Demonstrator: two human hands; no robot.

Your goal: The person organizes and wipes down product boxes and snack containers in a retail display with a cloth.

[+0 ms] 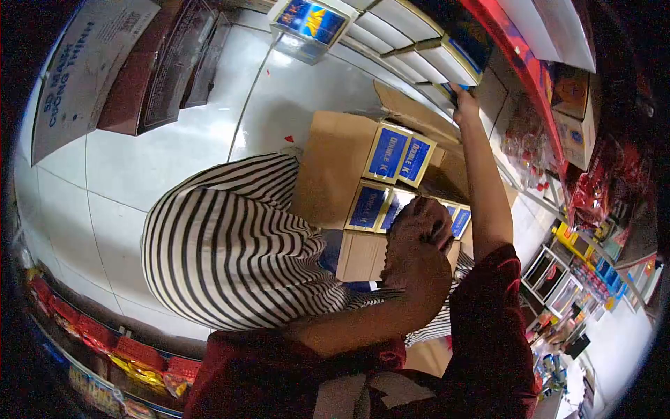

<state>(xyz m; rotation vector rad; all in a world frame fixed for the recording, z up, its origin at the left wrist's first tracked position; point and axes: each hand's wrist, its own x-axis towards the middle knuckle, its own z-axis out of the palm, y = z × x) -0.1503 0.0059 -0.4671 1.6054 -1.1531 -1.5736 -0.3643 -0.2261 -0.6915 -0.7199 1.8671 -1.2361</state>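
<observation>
My right hand (466, 106) reaches up to the shelf, its fingers closed at the lower edge of a white and blue box (457, 61). My left hand (426, 276) is bent over an open cardboard carton (335, 150). Dark brown bunched cloth (412, 234) lies against it and hides its fingers. Inside the carton stand several blue and gold boxes marked Double K (388, 152). The cloth covers part of the lower ones.
Striped fabric (230, 244) covers my legs beside the carton. A row of white boxes (377, 31) lines the shelf, with a blue and yellow box (312, 19) at its left. Large cartons (84, 70) stand at upper left. Red-packed goods (132, 349) fill a lower-left shelf.
</observation>
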